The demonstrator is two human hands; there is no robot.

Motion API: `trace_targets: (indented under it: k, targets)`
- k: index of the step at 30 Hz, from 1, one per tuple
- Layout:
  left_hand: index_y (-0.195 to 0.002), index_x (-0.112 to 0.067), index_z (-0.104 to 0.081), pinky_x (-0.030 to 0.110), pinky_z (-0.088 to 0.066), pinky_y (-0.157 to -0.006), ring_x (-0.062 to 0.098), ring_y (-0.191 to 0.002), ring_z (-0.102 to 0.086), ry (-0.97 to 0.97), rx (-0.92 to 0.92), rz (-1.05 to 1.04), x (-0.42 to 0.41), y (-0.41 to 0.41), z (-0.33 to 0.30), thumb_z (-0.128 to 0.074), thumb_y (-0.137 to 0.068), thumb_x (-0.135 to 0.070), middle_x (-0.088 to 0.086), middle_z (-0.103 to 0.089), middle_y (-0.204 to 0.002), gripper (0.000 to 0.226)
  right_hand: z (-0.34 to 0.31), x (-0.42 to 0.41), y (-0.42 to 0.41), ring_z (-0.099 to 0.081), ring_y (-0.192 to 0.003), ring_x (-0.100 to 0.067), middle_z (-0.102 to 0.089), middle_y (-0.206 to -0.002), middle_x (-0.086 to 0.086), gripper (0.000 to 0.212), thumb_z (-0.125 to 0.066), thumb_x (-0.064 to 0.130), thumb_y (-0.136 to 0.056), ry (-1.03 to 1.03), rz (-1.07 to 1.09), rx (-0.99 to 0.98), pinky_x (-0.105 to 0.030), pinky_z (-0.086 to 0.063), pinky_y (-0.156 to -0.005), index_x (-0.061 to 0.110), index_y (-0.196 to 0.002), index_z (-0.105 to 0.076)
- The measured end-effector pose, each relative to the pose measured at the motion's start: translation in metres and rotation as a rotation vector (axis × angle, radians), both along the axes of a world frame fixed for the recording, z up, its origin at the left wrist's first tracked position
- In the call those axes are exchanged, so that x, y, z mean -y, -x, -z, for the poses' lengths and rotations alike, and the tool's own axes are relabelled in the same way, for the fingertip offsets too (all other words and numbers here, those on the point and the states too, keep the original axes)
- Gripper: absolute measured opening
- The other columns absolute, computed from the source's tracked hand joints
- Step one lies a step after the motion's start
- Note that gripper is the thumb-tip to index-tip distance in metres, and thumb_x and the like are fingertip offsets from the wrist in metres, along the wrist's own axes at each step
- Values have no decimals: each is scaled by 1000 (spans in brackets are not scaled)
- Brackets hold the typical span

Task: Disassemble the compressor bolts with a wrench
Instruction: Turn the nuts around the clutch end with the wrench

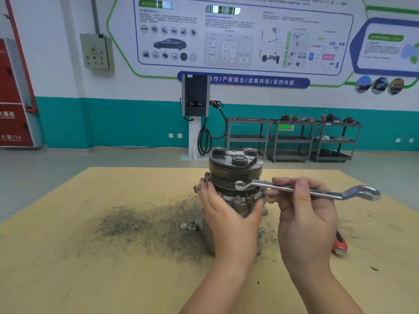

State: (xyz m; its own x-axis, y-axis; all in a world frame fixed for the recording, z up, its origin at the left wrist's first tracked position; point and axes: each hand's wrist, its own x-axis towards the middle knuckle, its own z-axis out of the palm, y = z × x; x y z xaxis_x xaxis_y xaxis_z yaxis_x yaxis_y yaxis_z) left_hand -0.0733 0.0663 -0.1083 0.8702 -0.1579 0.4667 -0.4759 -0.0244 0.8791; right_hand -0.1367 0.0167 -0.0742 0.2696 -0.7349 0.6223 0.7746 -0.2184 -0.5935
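Observation:
A grey compressor (234, 175) stands upright on the wooden table (113, 279), its pulley end on top. My left hand (229, 216) wraps around the front of its body, fingers curled on the left side and thumb on the right. My right hand (303, 211) grips the shaft of a silver double-ended ring wrench (315, 191), held roughly level. The wrench's small ring end lies against the compressor's ribbed pulley, above the bolts (238, 198) on the flange. The large ring end sticks out to the right.
A red-handled tool (339, 243) lies on the table to the right, behind my right wrist. Dark grime is scattered on the table left of the compressor. Grey carts (292, 139) and a charging post (195, 114) stand along the far wall.

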Motion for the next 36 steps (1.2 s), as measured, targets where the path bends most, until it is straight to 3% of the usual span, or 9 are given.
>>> trace_targets:
  k: [2,5,9,12,16,19,24,29,36]
  targets:
    - [-153,-21,20,34,15,-118,0,-140,32,-148,38,0,1,5,4,-76,-69,-62,-21,25,-153,134,1,6,0,-63,-61,-16,-70,-76,-5,20,-40,9,-101,-69,-36,-33,-22,-54,-63,12,-86,-52]
    - [-142,-33,38,33,16,-115,-5,-131,42,-290,44,81,-19,-13,4,-57,-49,-92,-34,48,-133,146,3,16,5,-62,-57,-16,-69,-72,-4,21,-38,6,-101,-109,-90,-10,-22,-52,-58,11,-85,-51]
    - [-153,-36,14,41,-15,-122,9,-149,-10,-356,-87,315,-46,-57,-19,-76,-43,-78,-18,0,-163,149,-2,30,8,-60,-53,-19,-68,-69,-9,22,-37,5,-100,-198,-246,-58,-22,-50,-53,6,-83,-52]
    - [-154,-40,-6,43,-31,-118,11,-141,-34,-374,-57,397,-49,-75,-27,-85,-39,-73,-10,-29,-156,144,-8,37,4,-59,-52,-19,-67,-69,-11,21,-40,8,-99,-247,-412,-203,-24,-51,-50,6,-81,-52]
    - [-148,-43,-14,40,-37,-114,7,-133,-43,-355,-46,457,-49,-82,-20,-86,-31,-74,-14,-38,-147,141,-5,37,3,-59,-55,-19,-66,-70,-11,10,-49,15,-87,-233,-477,-178,-24,-51,-52,6,-82,-52]
    - [-148,-43,-14,40,-37,-115,5,-132,-42,-354,-54,472,-50,-84,-19,-85,-32,-76,-15,-39,-146,140,-1,38,5,-59,-56,-20,-66,-71,-11,12,-45,10,-93,-242,-431,-66,-24,-52,-55,7,-83,-51]
    - [-150,-39,-15,43,-36,-115,8,-136,-38,-366,-24,300,-48,-71,-16,-81,-38,-75,-14,-34,-151,135,-5,42,5,-59,-54,-19,-66,-70,-11,20,-38,5,-100,-220,-325,-119,-23,-50,-52,7,-85,-50]
    - [-150,-26,-17,46,-33,-115,17,-141,-31,-362,72,-73,-38,-38,-10,-73,-48,-78,-4,-31,-153,128,-1,40,5,-61,-56,-18,-67,-73,-9,19,-41,7,-101,-211,-215,-103,-22,-51,-55,9,-85,-51]
    - [-150,-8,-16,44,-27,-116,29,-142,-28,-454,141,-402,-22,-16,-6,-66,-58,-79,10,-28,-155,127,24,6,10,-69,-75,-15,-71,-85,0,14,-59,20,-91,219,202,-103,-22,-55,-71,28,-83,-68]
